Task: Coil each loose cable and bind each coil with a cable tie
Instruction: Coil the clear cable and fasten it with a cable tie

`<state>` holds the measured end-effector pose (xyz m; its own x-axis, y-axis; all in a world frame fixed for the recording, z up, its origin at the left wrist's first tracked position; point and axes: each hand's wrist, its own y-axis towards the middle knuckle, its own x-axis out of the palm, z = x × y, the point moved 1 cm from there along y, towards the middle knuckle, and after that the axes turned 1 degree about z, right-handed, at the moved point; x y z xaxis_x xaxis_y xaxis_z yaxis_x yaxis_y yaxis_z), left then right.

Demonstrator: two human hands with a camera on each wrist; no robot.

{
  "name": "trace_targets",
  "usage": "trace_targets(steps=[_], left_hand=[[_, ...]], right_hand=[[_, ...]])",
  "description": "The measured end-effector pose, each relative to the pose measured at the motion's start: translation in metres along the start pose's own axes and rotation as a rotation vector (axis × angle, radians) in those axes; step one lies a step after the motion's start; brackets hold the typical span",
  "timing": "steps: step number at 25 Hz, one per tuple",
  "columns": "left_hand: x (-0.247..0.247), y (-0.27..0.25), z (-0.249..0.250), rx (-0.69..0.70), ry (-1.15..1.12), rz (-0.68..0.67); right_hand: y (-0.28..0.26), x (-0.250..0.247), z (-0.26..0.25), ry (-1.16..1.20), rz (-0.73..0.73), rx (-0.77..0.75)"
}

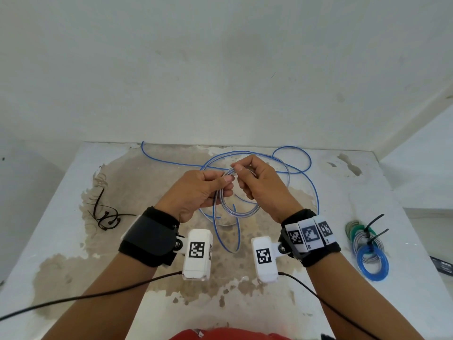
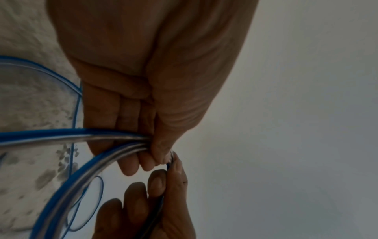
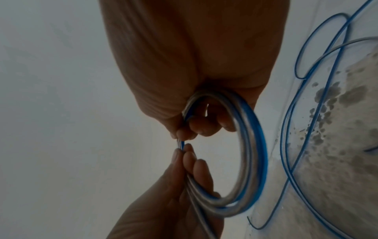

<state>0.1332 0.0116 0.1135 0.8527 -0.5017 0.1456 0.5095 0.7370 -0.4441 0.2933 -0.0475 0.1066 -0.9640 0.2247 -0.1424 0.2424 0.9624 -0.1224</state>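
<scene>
Above the table's middle, both hands hold a small coil of blue-and-clear cable [image 1: 234,213]. My left hand [image 1: 226,184] pinches the coil's turns between thumb and fingers; the left wrist view shows the turns [image 2: 67,137] running into that pinch [image 2: 157,150]. My right hand [image 1: 239,169] pinches the cable at the coil's top, just right of the left thumb. The right wrist view shows the coil [image 3: 253,145] hanging as a ring from my right hand [image 3: 184,134], with the left hand's fingers [image 3: 188,160] below. The rest of the cable [image 1: 296,159] lies in loose loops on the table behind the hands.
Several loose black cable ties [image 1: 105,214] lie at the left of the worn white table [image 1: 73,253]. Bound coils [image 1: 367,249], green, grey and blue with black ties, lie at the right edge. A white wall stands close behind the table.
</scene>
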Motion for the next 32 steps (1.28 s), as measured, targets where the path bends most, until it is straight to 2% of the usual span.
trace_targets(steps=[5, 7, 9, 11, 12, 14, 15, 16, 18, 19, 20, 24, 28, 32], left_hand=[[-0.002, 0.002, 0.0, -0.004, 0.004, 0.012], [-0.003, 0.004, -0.001, 0.029, -0.003, 0.054], [-0.007, 0.01, 0.002, 0.117, -0.136, 0.18], [-0.016, 0.016, 0.008, 0.192, -0.399, 0.321], [-0.02, 0.018, 0.012, 0.219, -0.519, 0.355], [-0.023, 0.019, 0.015, 0.249, -0.641, 0.369], [-0.021, 0.019, 0.015, 0.25, -0.664, 0.359], [-0.018, 0.018, 0.015, 0.242, -0.674, 0.349], [-0.012, 0.018, 0.01, 0.214, -0.68, 0.337], [-0.01, 0.017, 0.006, 0.198, -0.675, 0.334], [-0.01, 0.017, 0.004, 0.186, -0.665, 0.33], [-0.009, 0.015, -0.003, 0.156, -0.559, 0.294], [-0.01, 0.009, -0.008, 0.146, -0.321, 0.239], [-0.01, 0.005, -0.011, 0.123, -0.184, 0.184]], right_hand=[[0.008, 0.007, 0.008, -0.183, 0.079, -0.114], [0.008, 0.01, 0.006, -0.132, 0.079, -0.094], [0.004, 0.008, 0.006, -0.125, 0.169, -0.016], [-0.007, 0.001, 0.007, -0.17, 0.254, 0.093], [-0.012, 0.0, 0.009, -0.196, 0.17, 0.176], [-0.025, 0.009, 0.015, -0.198, -0.185, 0.414], [-0.029, 0.015, 0.02, -0.105, -0.282, 0.49], [-0.029, 0.02, 0.023, 0.089, -0.262, 0.516], [-0.02, 0.022, 0.027, 0.628, 0.012, 0.473], [-0.015, 0.02, 0.026, 0.826, 0.145, 0.433], [-0.011, 0.019, 0.023, 0.923, 0.219, 0.395], [-0.007, 0.014, 0.014, 0.777, 0.226, 0.292], [-0.006, 0.001, 0.011, 0.571, 0.16, 0.227], [-0.009, -0.006, 0.004, 0.422, 0.083, 0.193]])
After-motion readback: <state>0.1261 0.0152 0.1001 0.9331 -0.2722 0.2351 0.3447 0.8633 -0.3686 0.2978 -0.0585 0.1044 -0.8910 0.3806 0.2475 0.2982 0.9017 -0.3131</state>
